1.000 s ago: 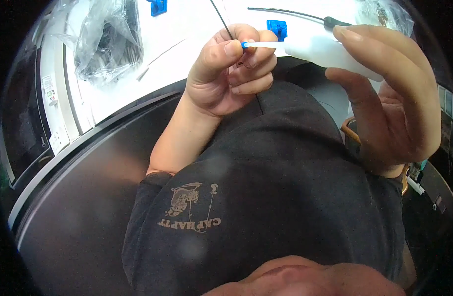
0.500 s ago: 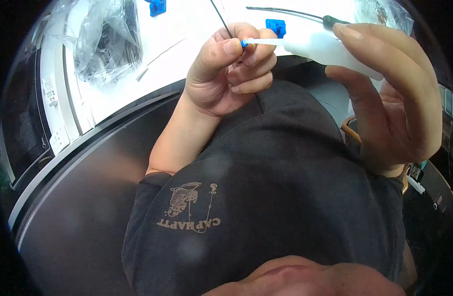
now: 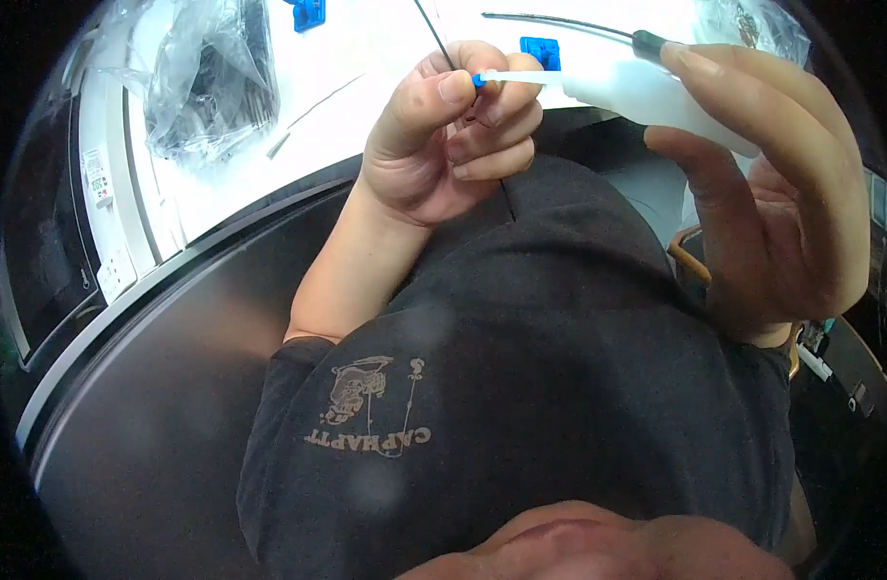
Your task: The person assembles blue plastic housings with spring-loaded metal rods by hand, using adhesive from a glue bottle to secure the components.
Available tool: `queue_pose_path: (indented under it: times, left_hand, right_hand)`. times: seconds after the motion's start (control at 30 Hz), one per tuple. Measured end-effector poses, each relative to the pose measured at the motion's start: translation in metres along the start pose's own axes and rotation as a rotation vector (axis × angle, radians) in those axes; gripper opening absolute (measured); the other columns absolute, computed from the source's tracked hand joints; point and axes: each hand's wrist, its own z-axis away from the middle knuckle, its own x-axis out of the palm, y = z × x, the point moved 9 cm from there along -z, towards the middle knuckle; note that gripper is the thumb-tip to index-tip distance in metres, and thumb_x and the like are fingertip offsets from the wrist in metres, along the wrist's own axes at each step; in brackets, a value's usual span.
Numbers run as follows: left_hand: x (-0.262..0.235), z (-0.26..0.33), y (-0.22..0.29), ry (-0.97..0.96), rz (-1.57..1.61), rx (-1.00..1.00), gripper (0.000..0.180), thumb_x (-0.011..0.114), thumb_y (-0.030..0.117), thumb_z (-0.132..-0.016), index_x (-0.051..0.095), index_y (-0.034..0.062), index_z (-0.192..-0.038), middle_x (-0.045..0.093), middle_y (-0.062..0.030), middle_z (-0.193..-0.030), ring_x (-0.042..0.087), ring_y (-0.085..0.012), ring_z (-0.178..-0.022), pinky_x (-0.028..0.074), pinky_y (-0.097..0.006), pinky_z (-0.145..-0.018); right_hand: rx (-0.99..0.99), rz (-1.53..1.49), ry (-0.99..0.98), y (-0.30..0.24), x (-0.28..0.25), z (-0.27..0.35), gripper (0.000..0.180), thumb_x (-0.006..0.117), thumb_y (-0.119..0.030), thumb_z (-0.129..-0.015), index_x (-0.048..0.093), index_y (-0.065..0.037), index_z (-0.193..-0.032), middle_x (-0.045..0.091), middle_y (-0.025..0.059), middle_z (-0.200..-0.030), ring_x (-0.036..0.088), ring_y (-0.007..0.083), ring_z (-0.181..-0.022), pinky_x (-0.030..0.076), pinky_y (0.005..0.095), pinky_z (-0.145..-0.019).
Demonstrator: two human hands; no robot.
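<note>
Between the thumb and fingertips of my left hand [image 3: 453, 121] is a thin black rod [image 3: 432, 31] with a small blue piece [image 3: 479, 80] on it. The rod's lower end shows below my curled fingers. My right hand [image 3: 772, 155] holds a white translucent squeeze bottle [image 3: 646, 99] on its side, thumb and fingers on opposite sides of it. Its narrow nozzle [image 3: 521, 77] points left, the tip at or very close to the blue piece. Whether any liquid comes out is too small to tell.
A screwdriver [image 3: 559, 23] with a dark handle lies behind the bottle. Blue plastic parts [image 3: 540, 53] rest on the white table [image 3: 318, 58]. A clear plastic bag [image 3: 212, 87] of dark items lies at the left, another bag [image 3: 753, 29] at the far right.
My right hand and the bottle have shifted slightly to the right, drawing the nozzle tip a little along the blue piece. My left hand stays nearly in place.
</note>
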Motion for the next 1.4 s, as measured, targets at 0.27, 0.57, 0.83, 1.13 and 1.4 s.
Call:
queue_pose_path:
  times: [0.27,0.57,0.83,1.13,1.4]
  left_hand:
    - [0.0,0.0,-0.001,0.023,0.003,-0.003,0.023,0.067,0.035,-0.099,0.061,0.0134,-0.101,0.045,0.0048,-0.08,0.039,-0.0041,-0.064,0.035,-0.015,-0.05]
    - [0.0,-0.001,-0.001,0.019,0.009,0.002,0.022,0.066,0.035,-0.1,0.062,0.0129,-0.101,0.045,0.0047,-0.079,0.039,-0.0045,-0.064,0.035,-0.015,-0.05]
    - [-0.001,0.0,-0.003,0.015,0.018,-0.001,0.022,0.065,0.034,-0.1,0.061,0.0131,-0.101,0.044,0.0047,-0.079,0.039,-0.0043,-0.065,0.035,-0.015,-0.05]
    - [0.0,-0.001,-0.005,0.02,0.028,-0.011,0.02,0.065,0.033,-0.1,0.061,0.0133,-0.1,0.043,0.0051,-0.08,0.039,-0.0042,-0.064,0.035,-0.015,-0.051]
    - [0.001,-0.004,-0.003,0.019,0.062,0.038,0.024,0.063,0.028,-0.104,0.067,0.0054,-0.095,0.055,0.0004,-0.082,0.043,-0.0015,-0.06,0.037,-0.015,-0.05]
  right_hand:
    - [-0.002,0.001,-0.01,0.002,0.003,0.006,0.048,0.075,0.005,-0.086,0.059,0.008,-0.132,0.07,0.0252,-0.12,0.072,0.0319,-0.11,0.064,0.0369,-0.087]
    - [0.033,-0.011,0.019,0.006,0.002,0.009,0.048,0.076,0.003,-0.087,0.059,0.007,-0.132,0.071,0.0243,-0.121,0.072,0.0318,-0.11,0.064,0.0376,-0.089]
    - [0.019,-0.018,0.018,0.007,0.004,0.013,0.048,0.076,0.004,-0.086,0.06,0.009,-0.131,0.071,0.0253,-0.12,0.072,0.0328,-0.111,0.064,0.0374,-0.088]
    - [-0.03,0.039,-0.013,0.005,0.004,0.016,0.051,0.076,0.005,-0.086,0.058,0.009,-0.133,0.07,0.0258,-0.122,0.072,0.0333,-0.112,0.064,0.0373,-0.089]
    - [0.002,-0.027,-0.04,0.007,0.002,0.011,0.05,0.074,0.005,-0.087,0.057,0.009,-0.134,0.07,0.0262,-0.122,0.072,0.0332,-0.112,0.064,0.0374,-0.089]
